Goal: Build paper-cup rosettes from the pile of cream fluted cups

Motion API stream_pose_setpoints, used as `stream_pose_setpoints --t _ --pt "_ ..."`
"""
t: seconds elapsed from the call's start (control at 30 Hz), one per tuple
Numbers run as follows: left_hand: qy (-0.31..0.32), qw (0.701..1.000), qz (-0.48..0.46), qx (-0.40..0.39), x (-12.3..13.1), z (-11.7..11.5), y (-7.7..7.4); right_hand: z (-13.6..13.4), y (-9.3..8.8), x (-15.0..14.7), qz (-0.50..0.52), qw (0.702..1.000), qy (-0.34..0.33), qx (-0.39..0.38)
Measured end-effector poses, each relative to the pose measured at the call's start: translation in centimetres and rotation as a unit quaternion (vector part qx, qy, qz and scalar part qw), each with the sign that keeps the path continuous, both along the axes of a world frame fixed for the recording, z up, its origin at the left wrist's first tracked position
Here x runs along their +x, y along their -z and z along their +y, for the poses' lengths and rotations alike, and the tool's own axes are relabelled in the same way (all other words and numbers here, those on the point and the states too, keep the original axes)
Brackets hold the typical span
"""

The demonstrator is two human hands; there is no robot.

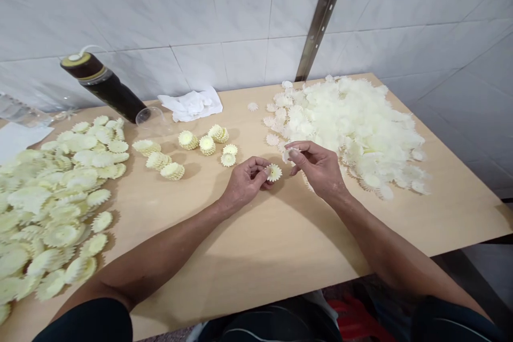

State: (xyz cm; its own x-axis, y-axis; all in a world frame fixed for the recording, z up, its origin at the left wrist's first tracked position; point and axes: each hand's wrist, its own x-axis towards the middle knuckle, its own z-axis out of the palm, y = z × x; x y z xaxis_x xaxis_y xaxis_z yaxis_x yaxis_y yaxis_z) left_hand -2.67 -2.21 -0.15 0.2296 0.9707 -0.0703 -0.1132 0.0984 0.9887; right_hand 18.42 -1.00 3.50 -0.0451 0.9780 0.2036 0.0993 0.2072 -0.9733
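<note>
My left hand (247,183) is closed on a pale yellow disc with a toothed, petal-like edge (274,172), its face turned up with a small dark spot at the centre. Just to the right, my right hand (316,165) pinches a thin whitish scalloped disc (289,154) between thumb and fingers. The two discs are close but apart. Beyond the left hand stand short stacks of yellow toothed discs (207,145), and two single-looking ones (228,156) lie nearest it. Behind the right hand spreads a big heap of thin translucent scalloped discs (352,123).
A large pile of thicker yellow toothed discs (60,197) covers the table's left side. At the back are a dark bottle (110,88), a clear plastic cup (150,117) and crumpled white tissue (192,104). A metal post (320,21) stands against the tiled wall behind the wooden table (240,256).
</note>
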Motion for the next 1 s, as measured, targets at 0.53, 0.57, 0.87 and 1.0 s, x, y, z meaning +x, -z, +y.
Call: stream_pose_setpoints --t 0.53,0.57,0.87,1.0 --pt "0.068 0.998 -0.005 -0.013 -0.6 0.1 -1.6 -0.2 0.8 -0.4 -0.052 0.984 -0.124 -0.113" --pt "0.066 0.998 0.005 -0.011 -0.6 0.1 -1.6 -0.3 0.8 -0.4 -0.058 0.983 -0.129 -0.116" --pt "0.001 0.998 0.056 -0.018 -0.3 0.0 -0.9 -0.2 0.8 -0.2 -0.071 0.984 -0.127 -0.104" --pt "-0.022 0.995 0.101 -0.004 -0.1 -0.1 -0.4 -0.6 0.7 -0.6 -0.130 0.985 -0.096 -0.068"
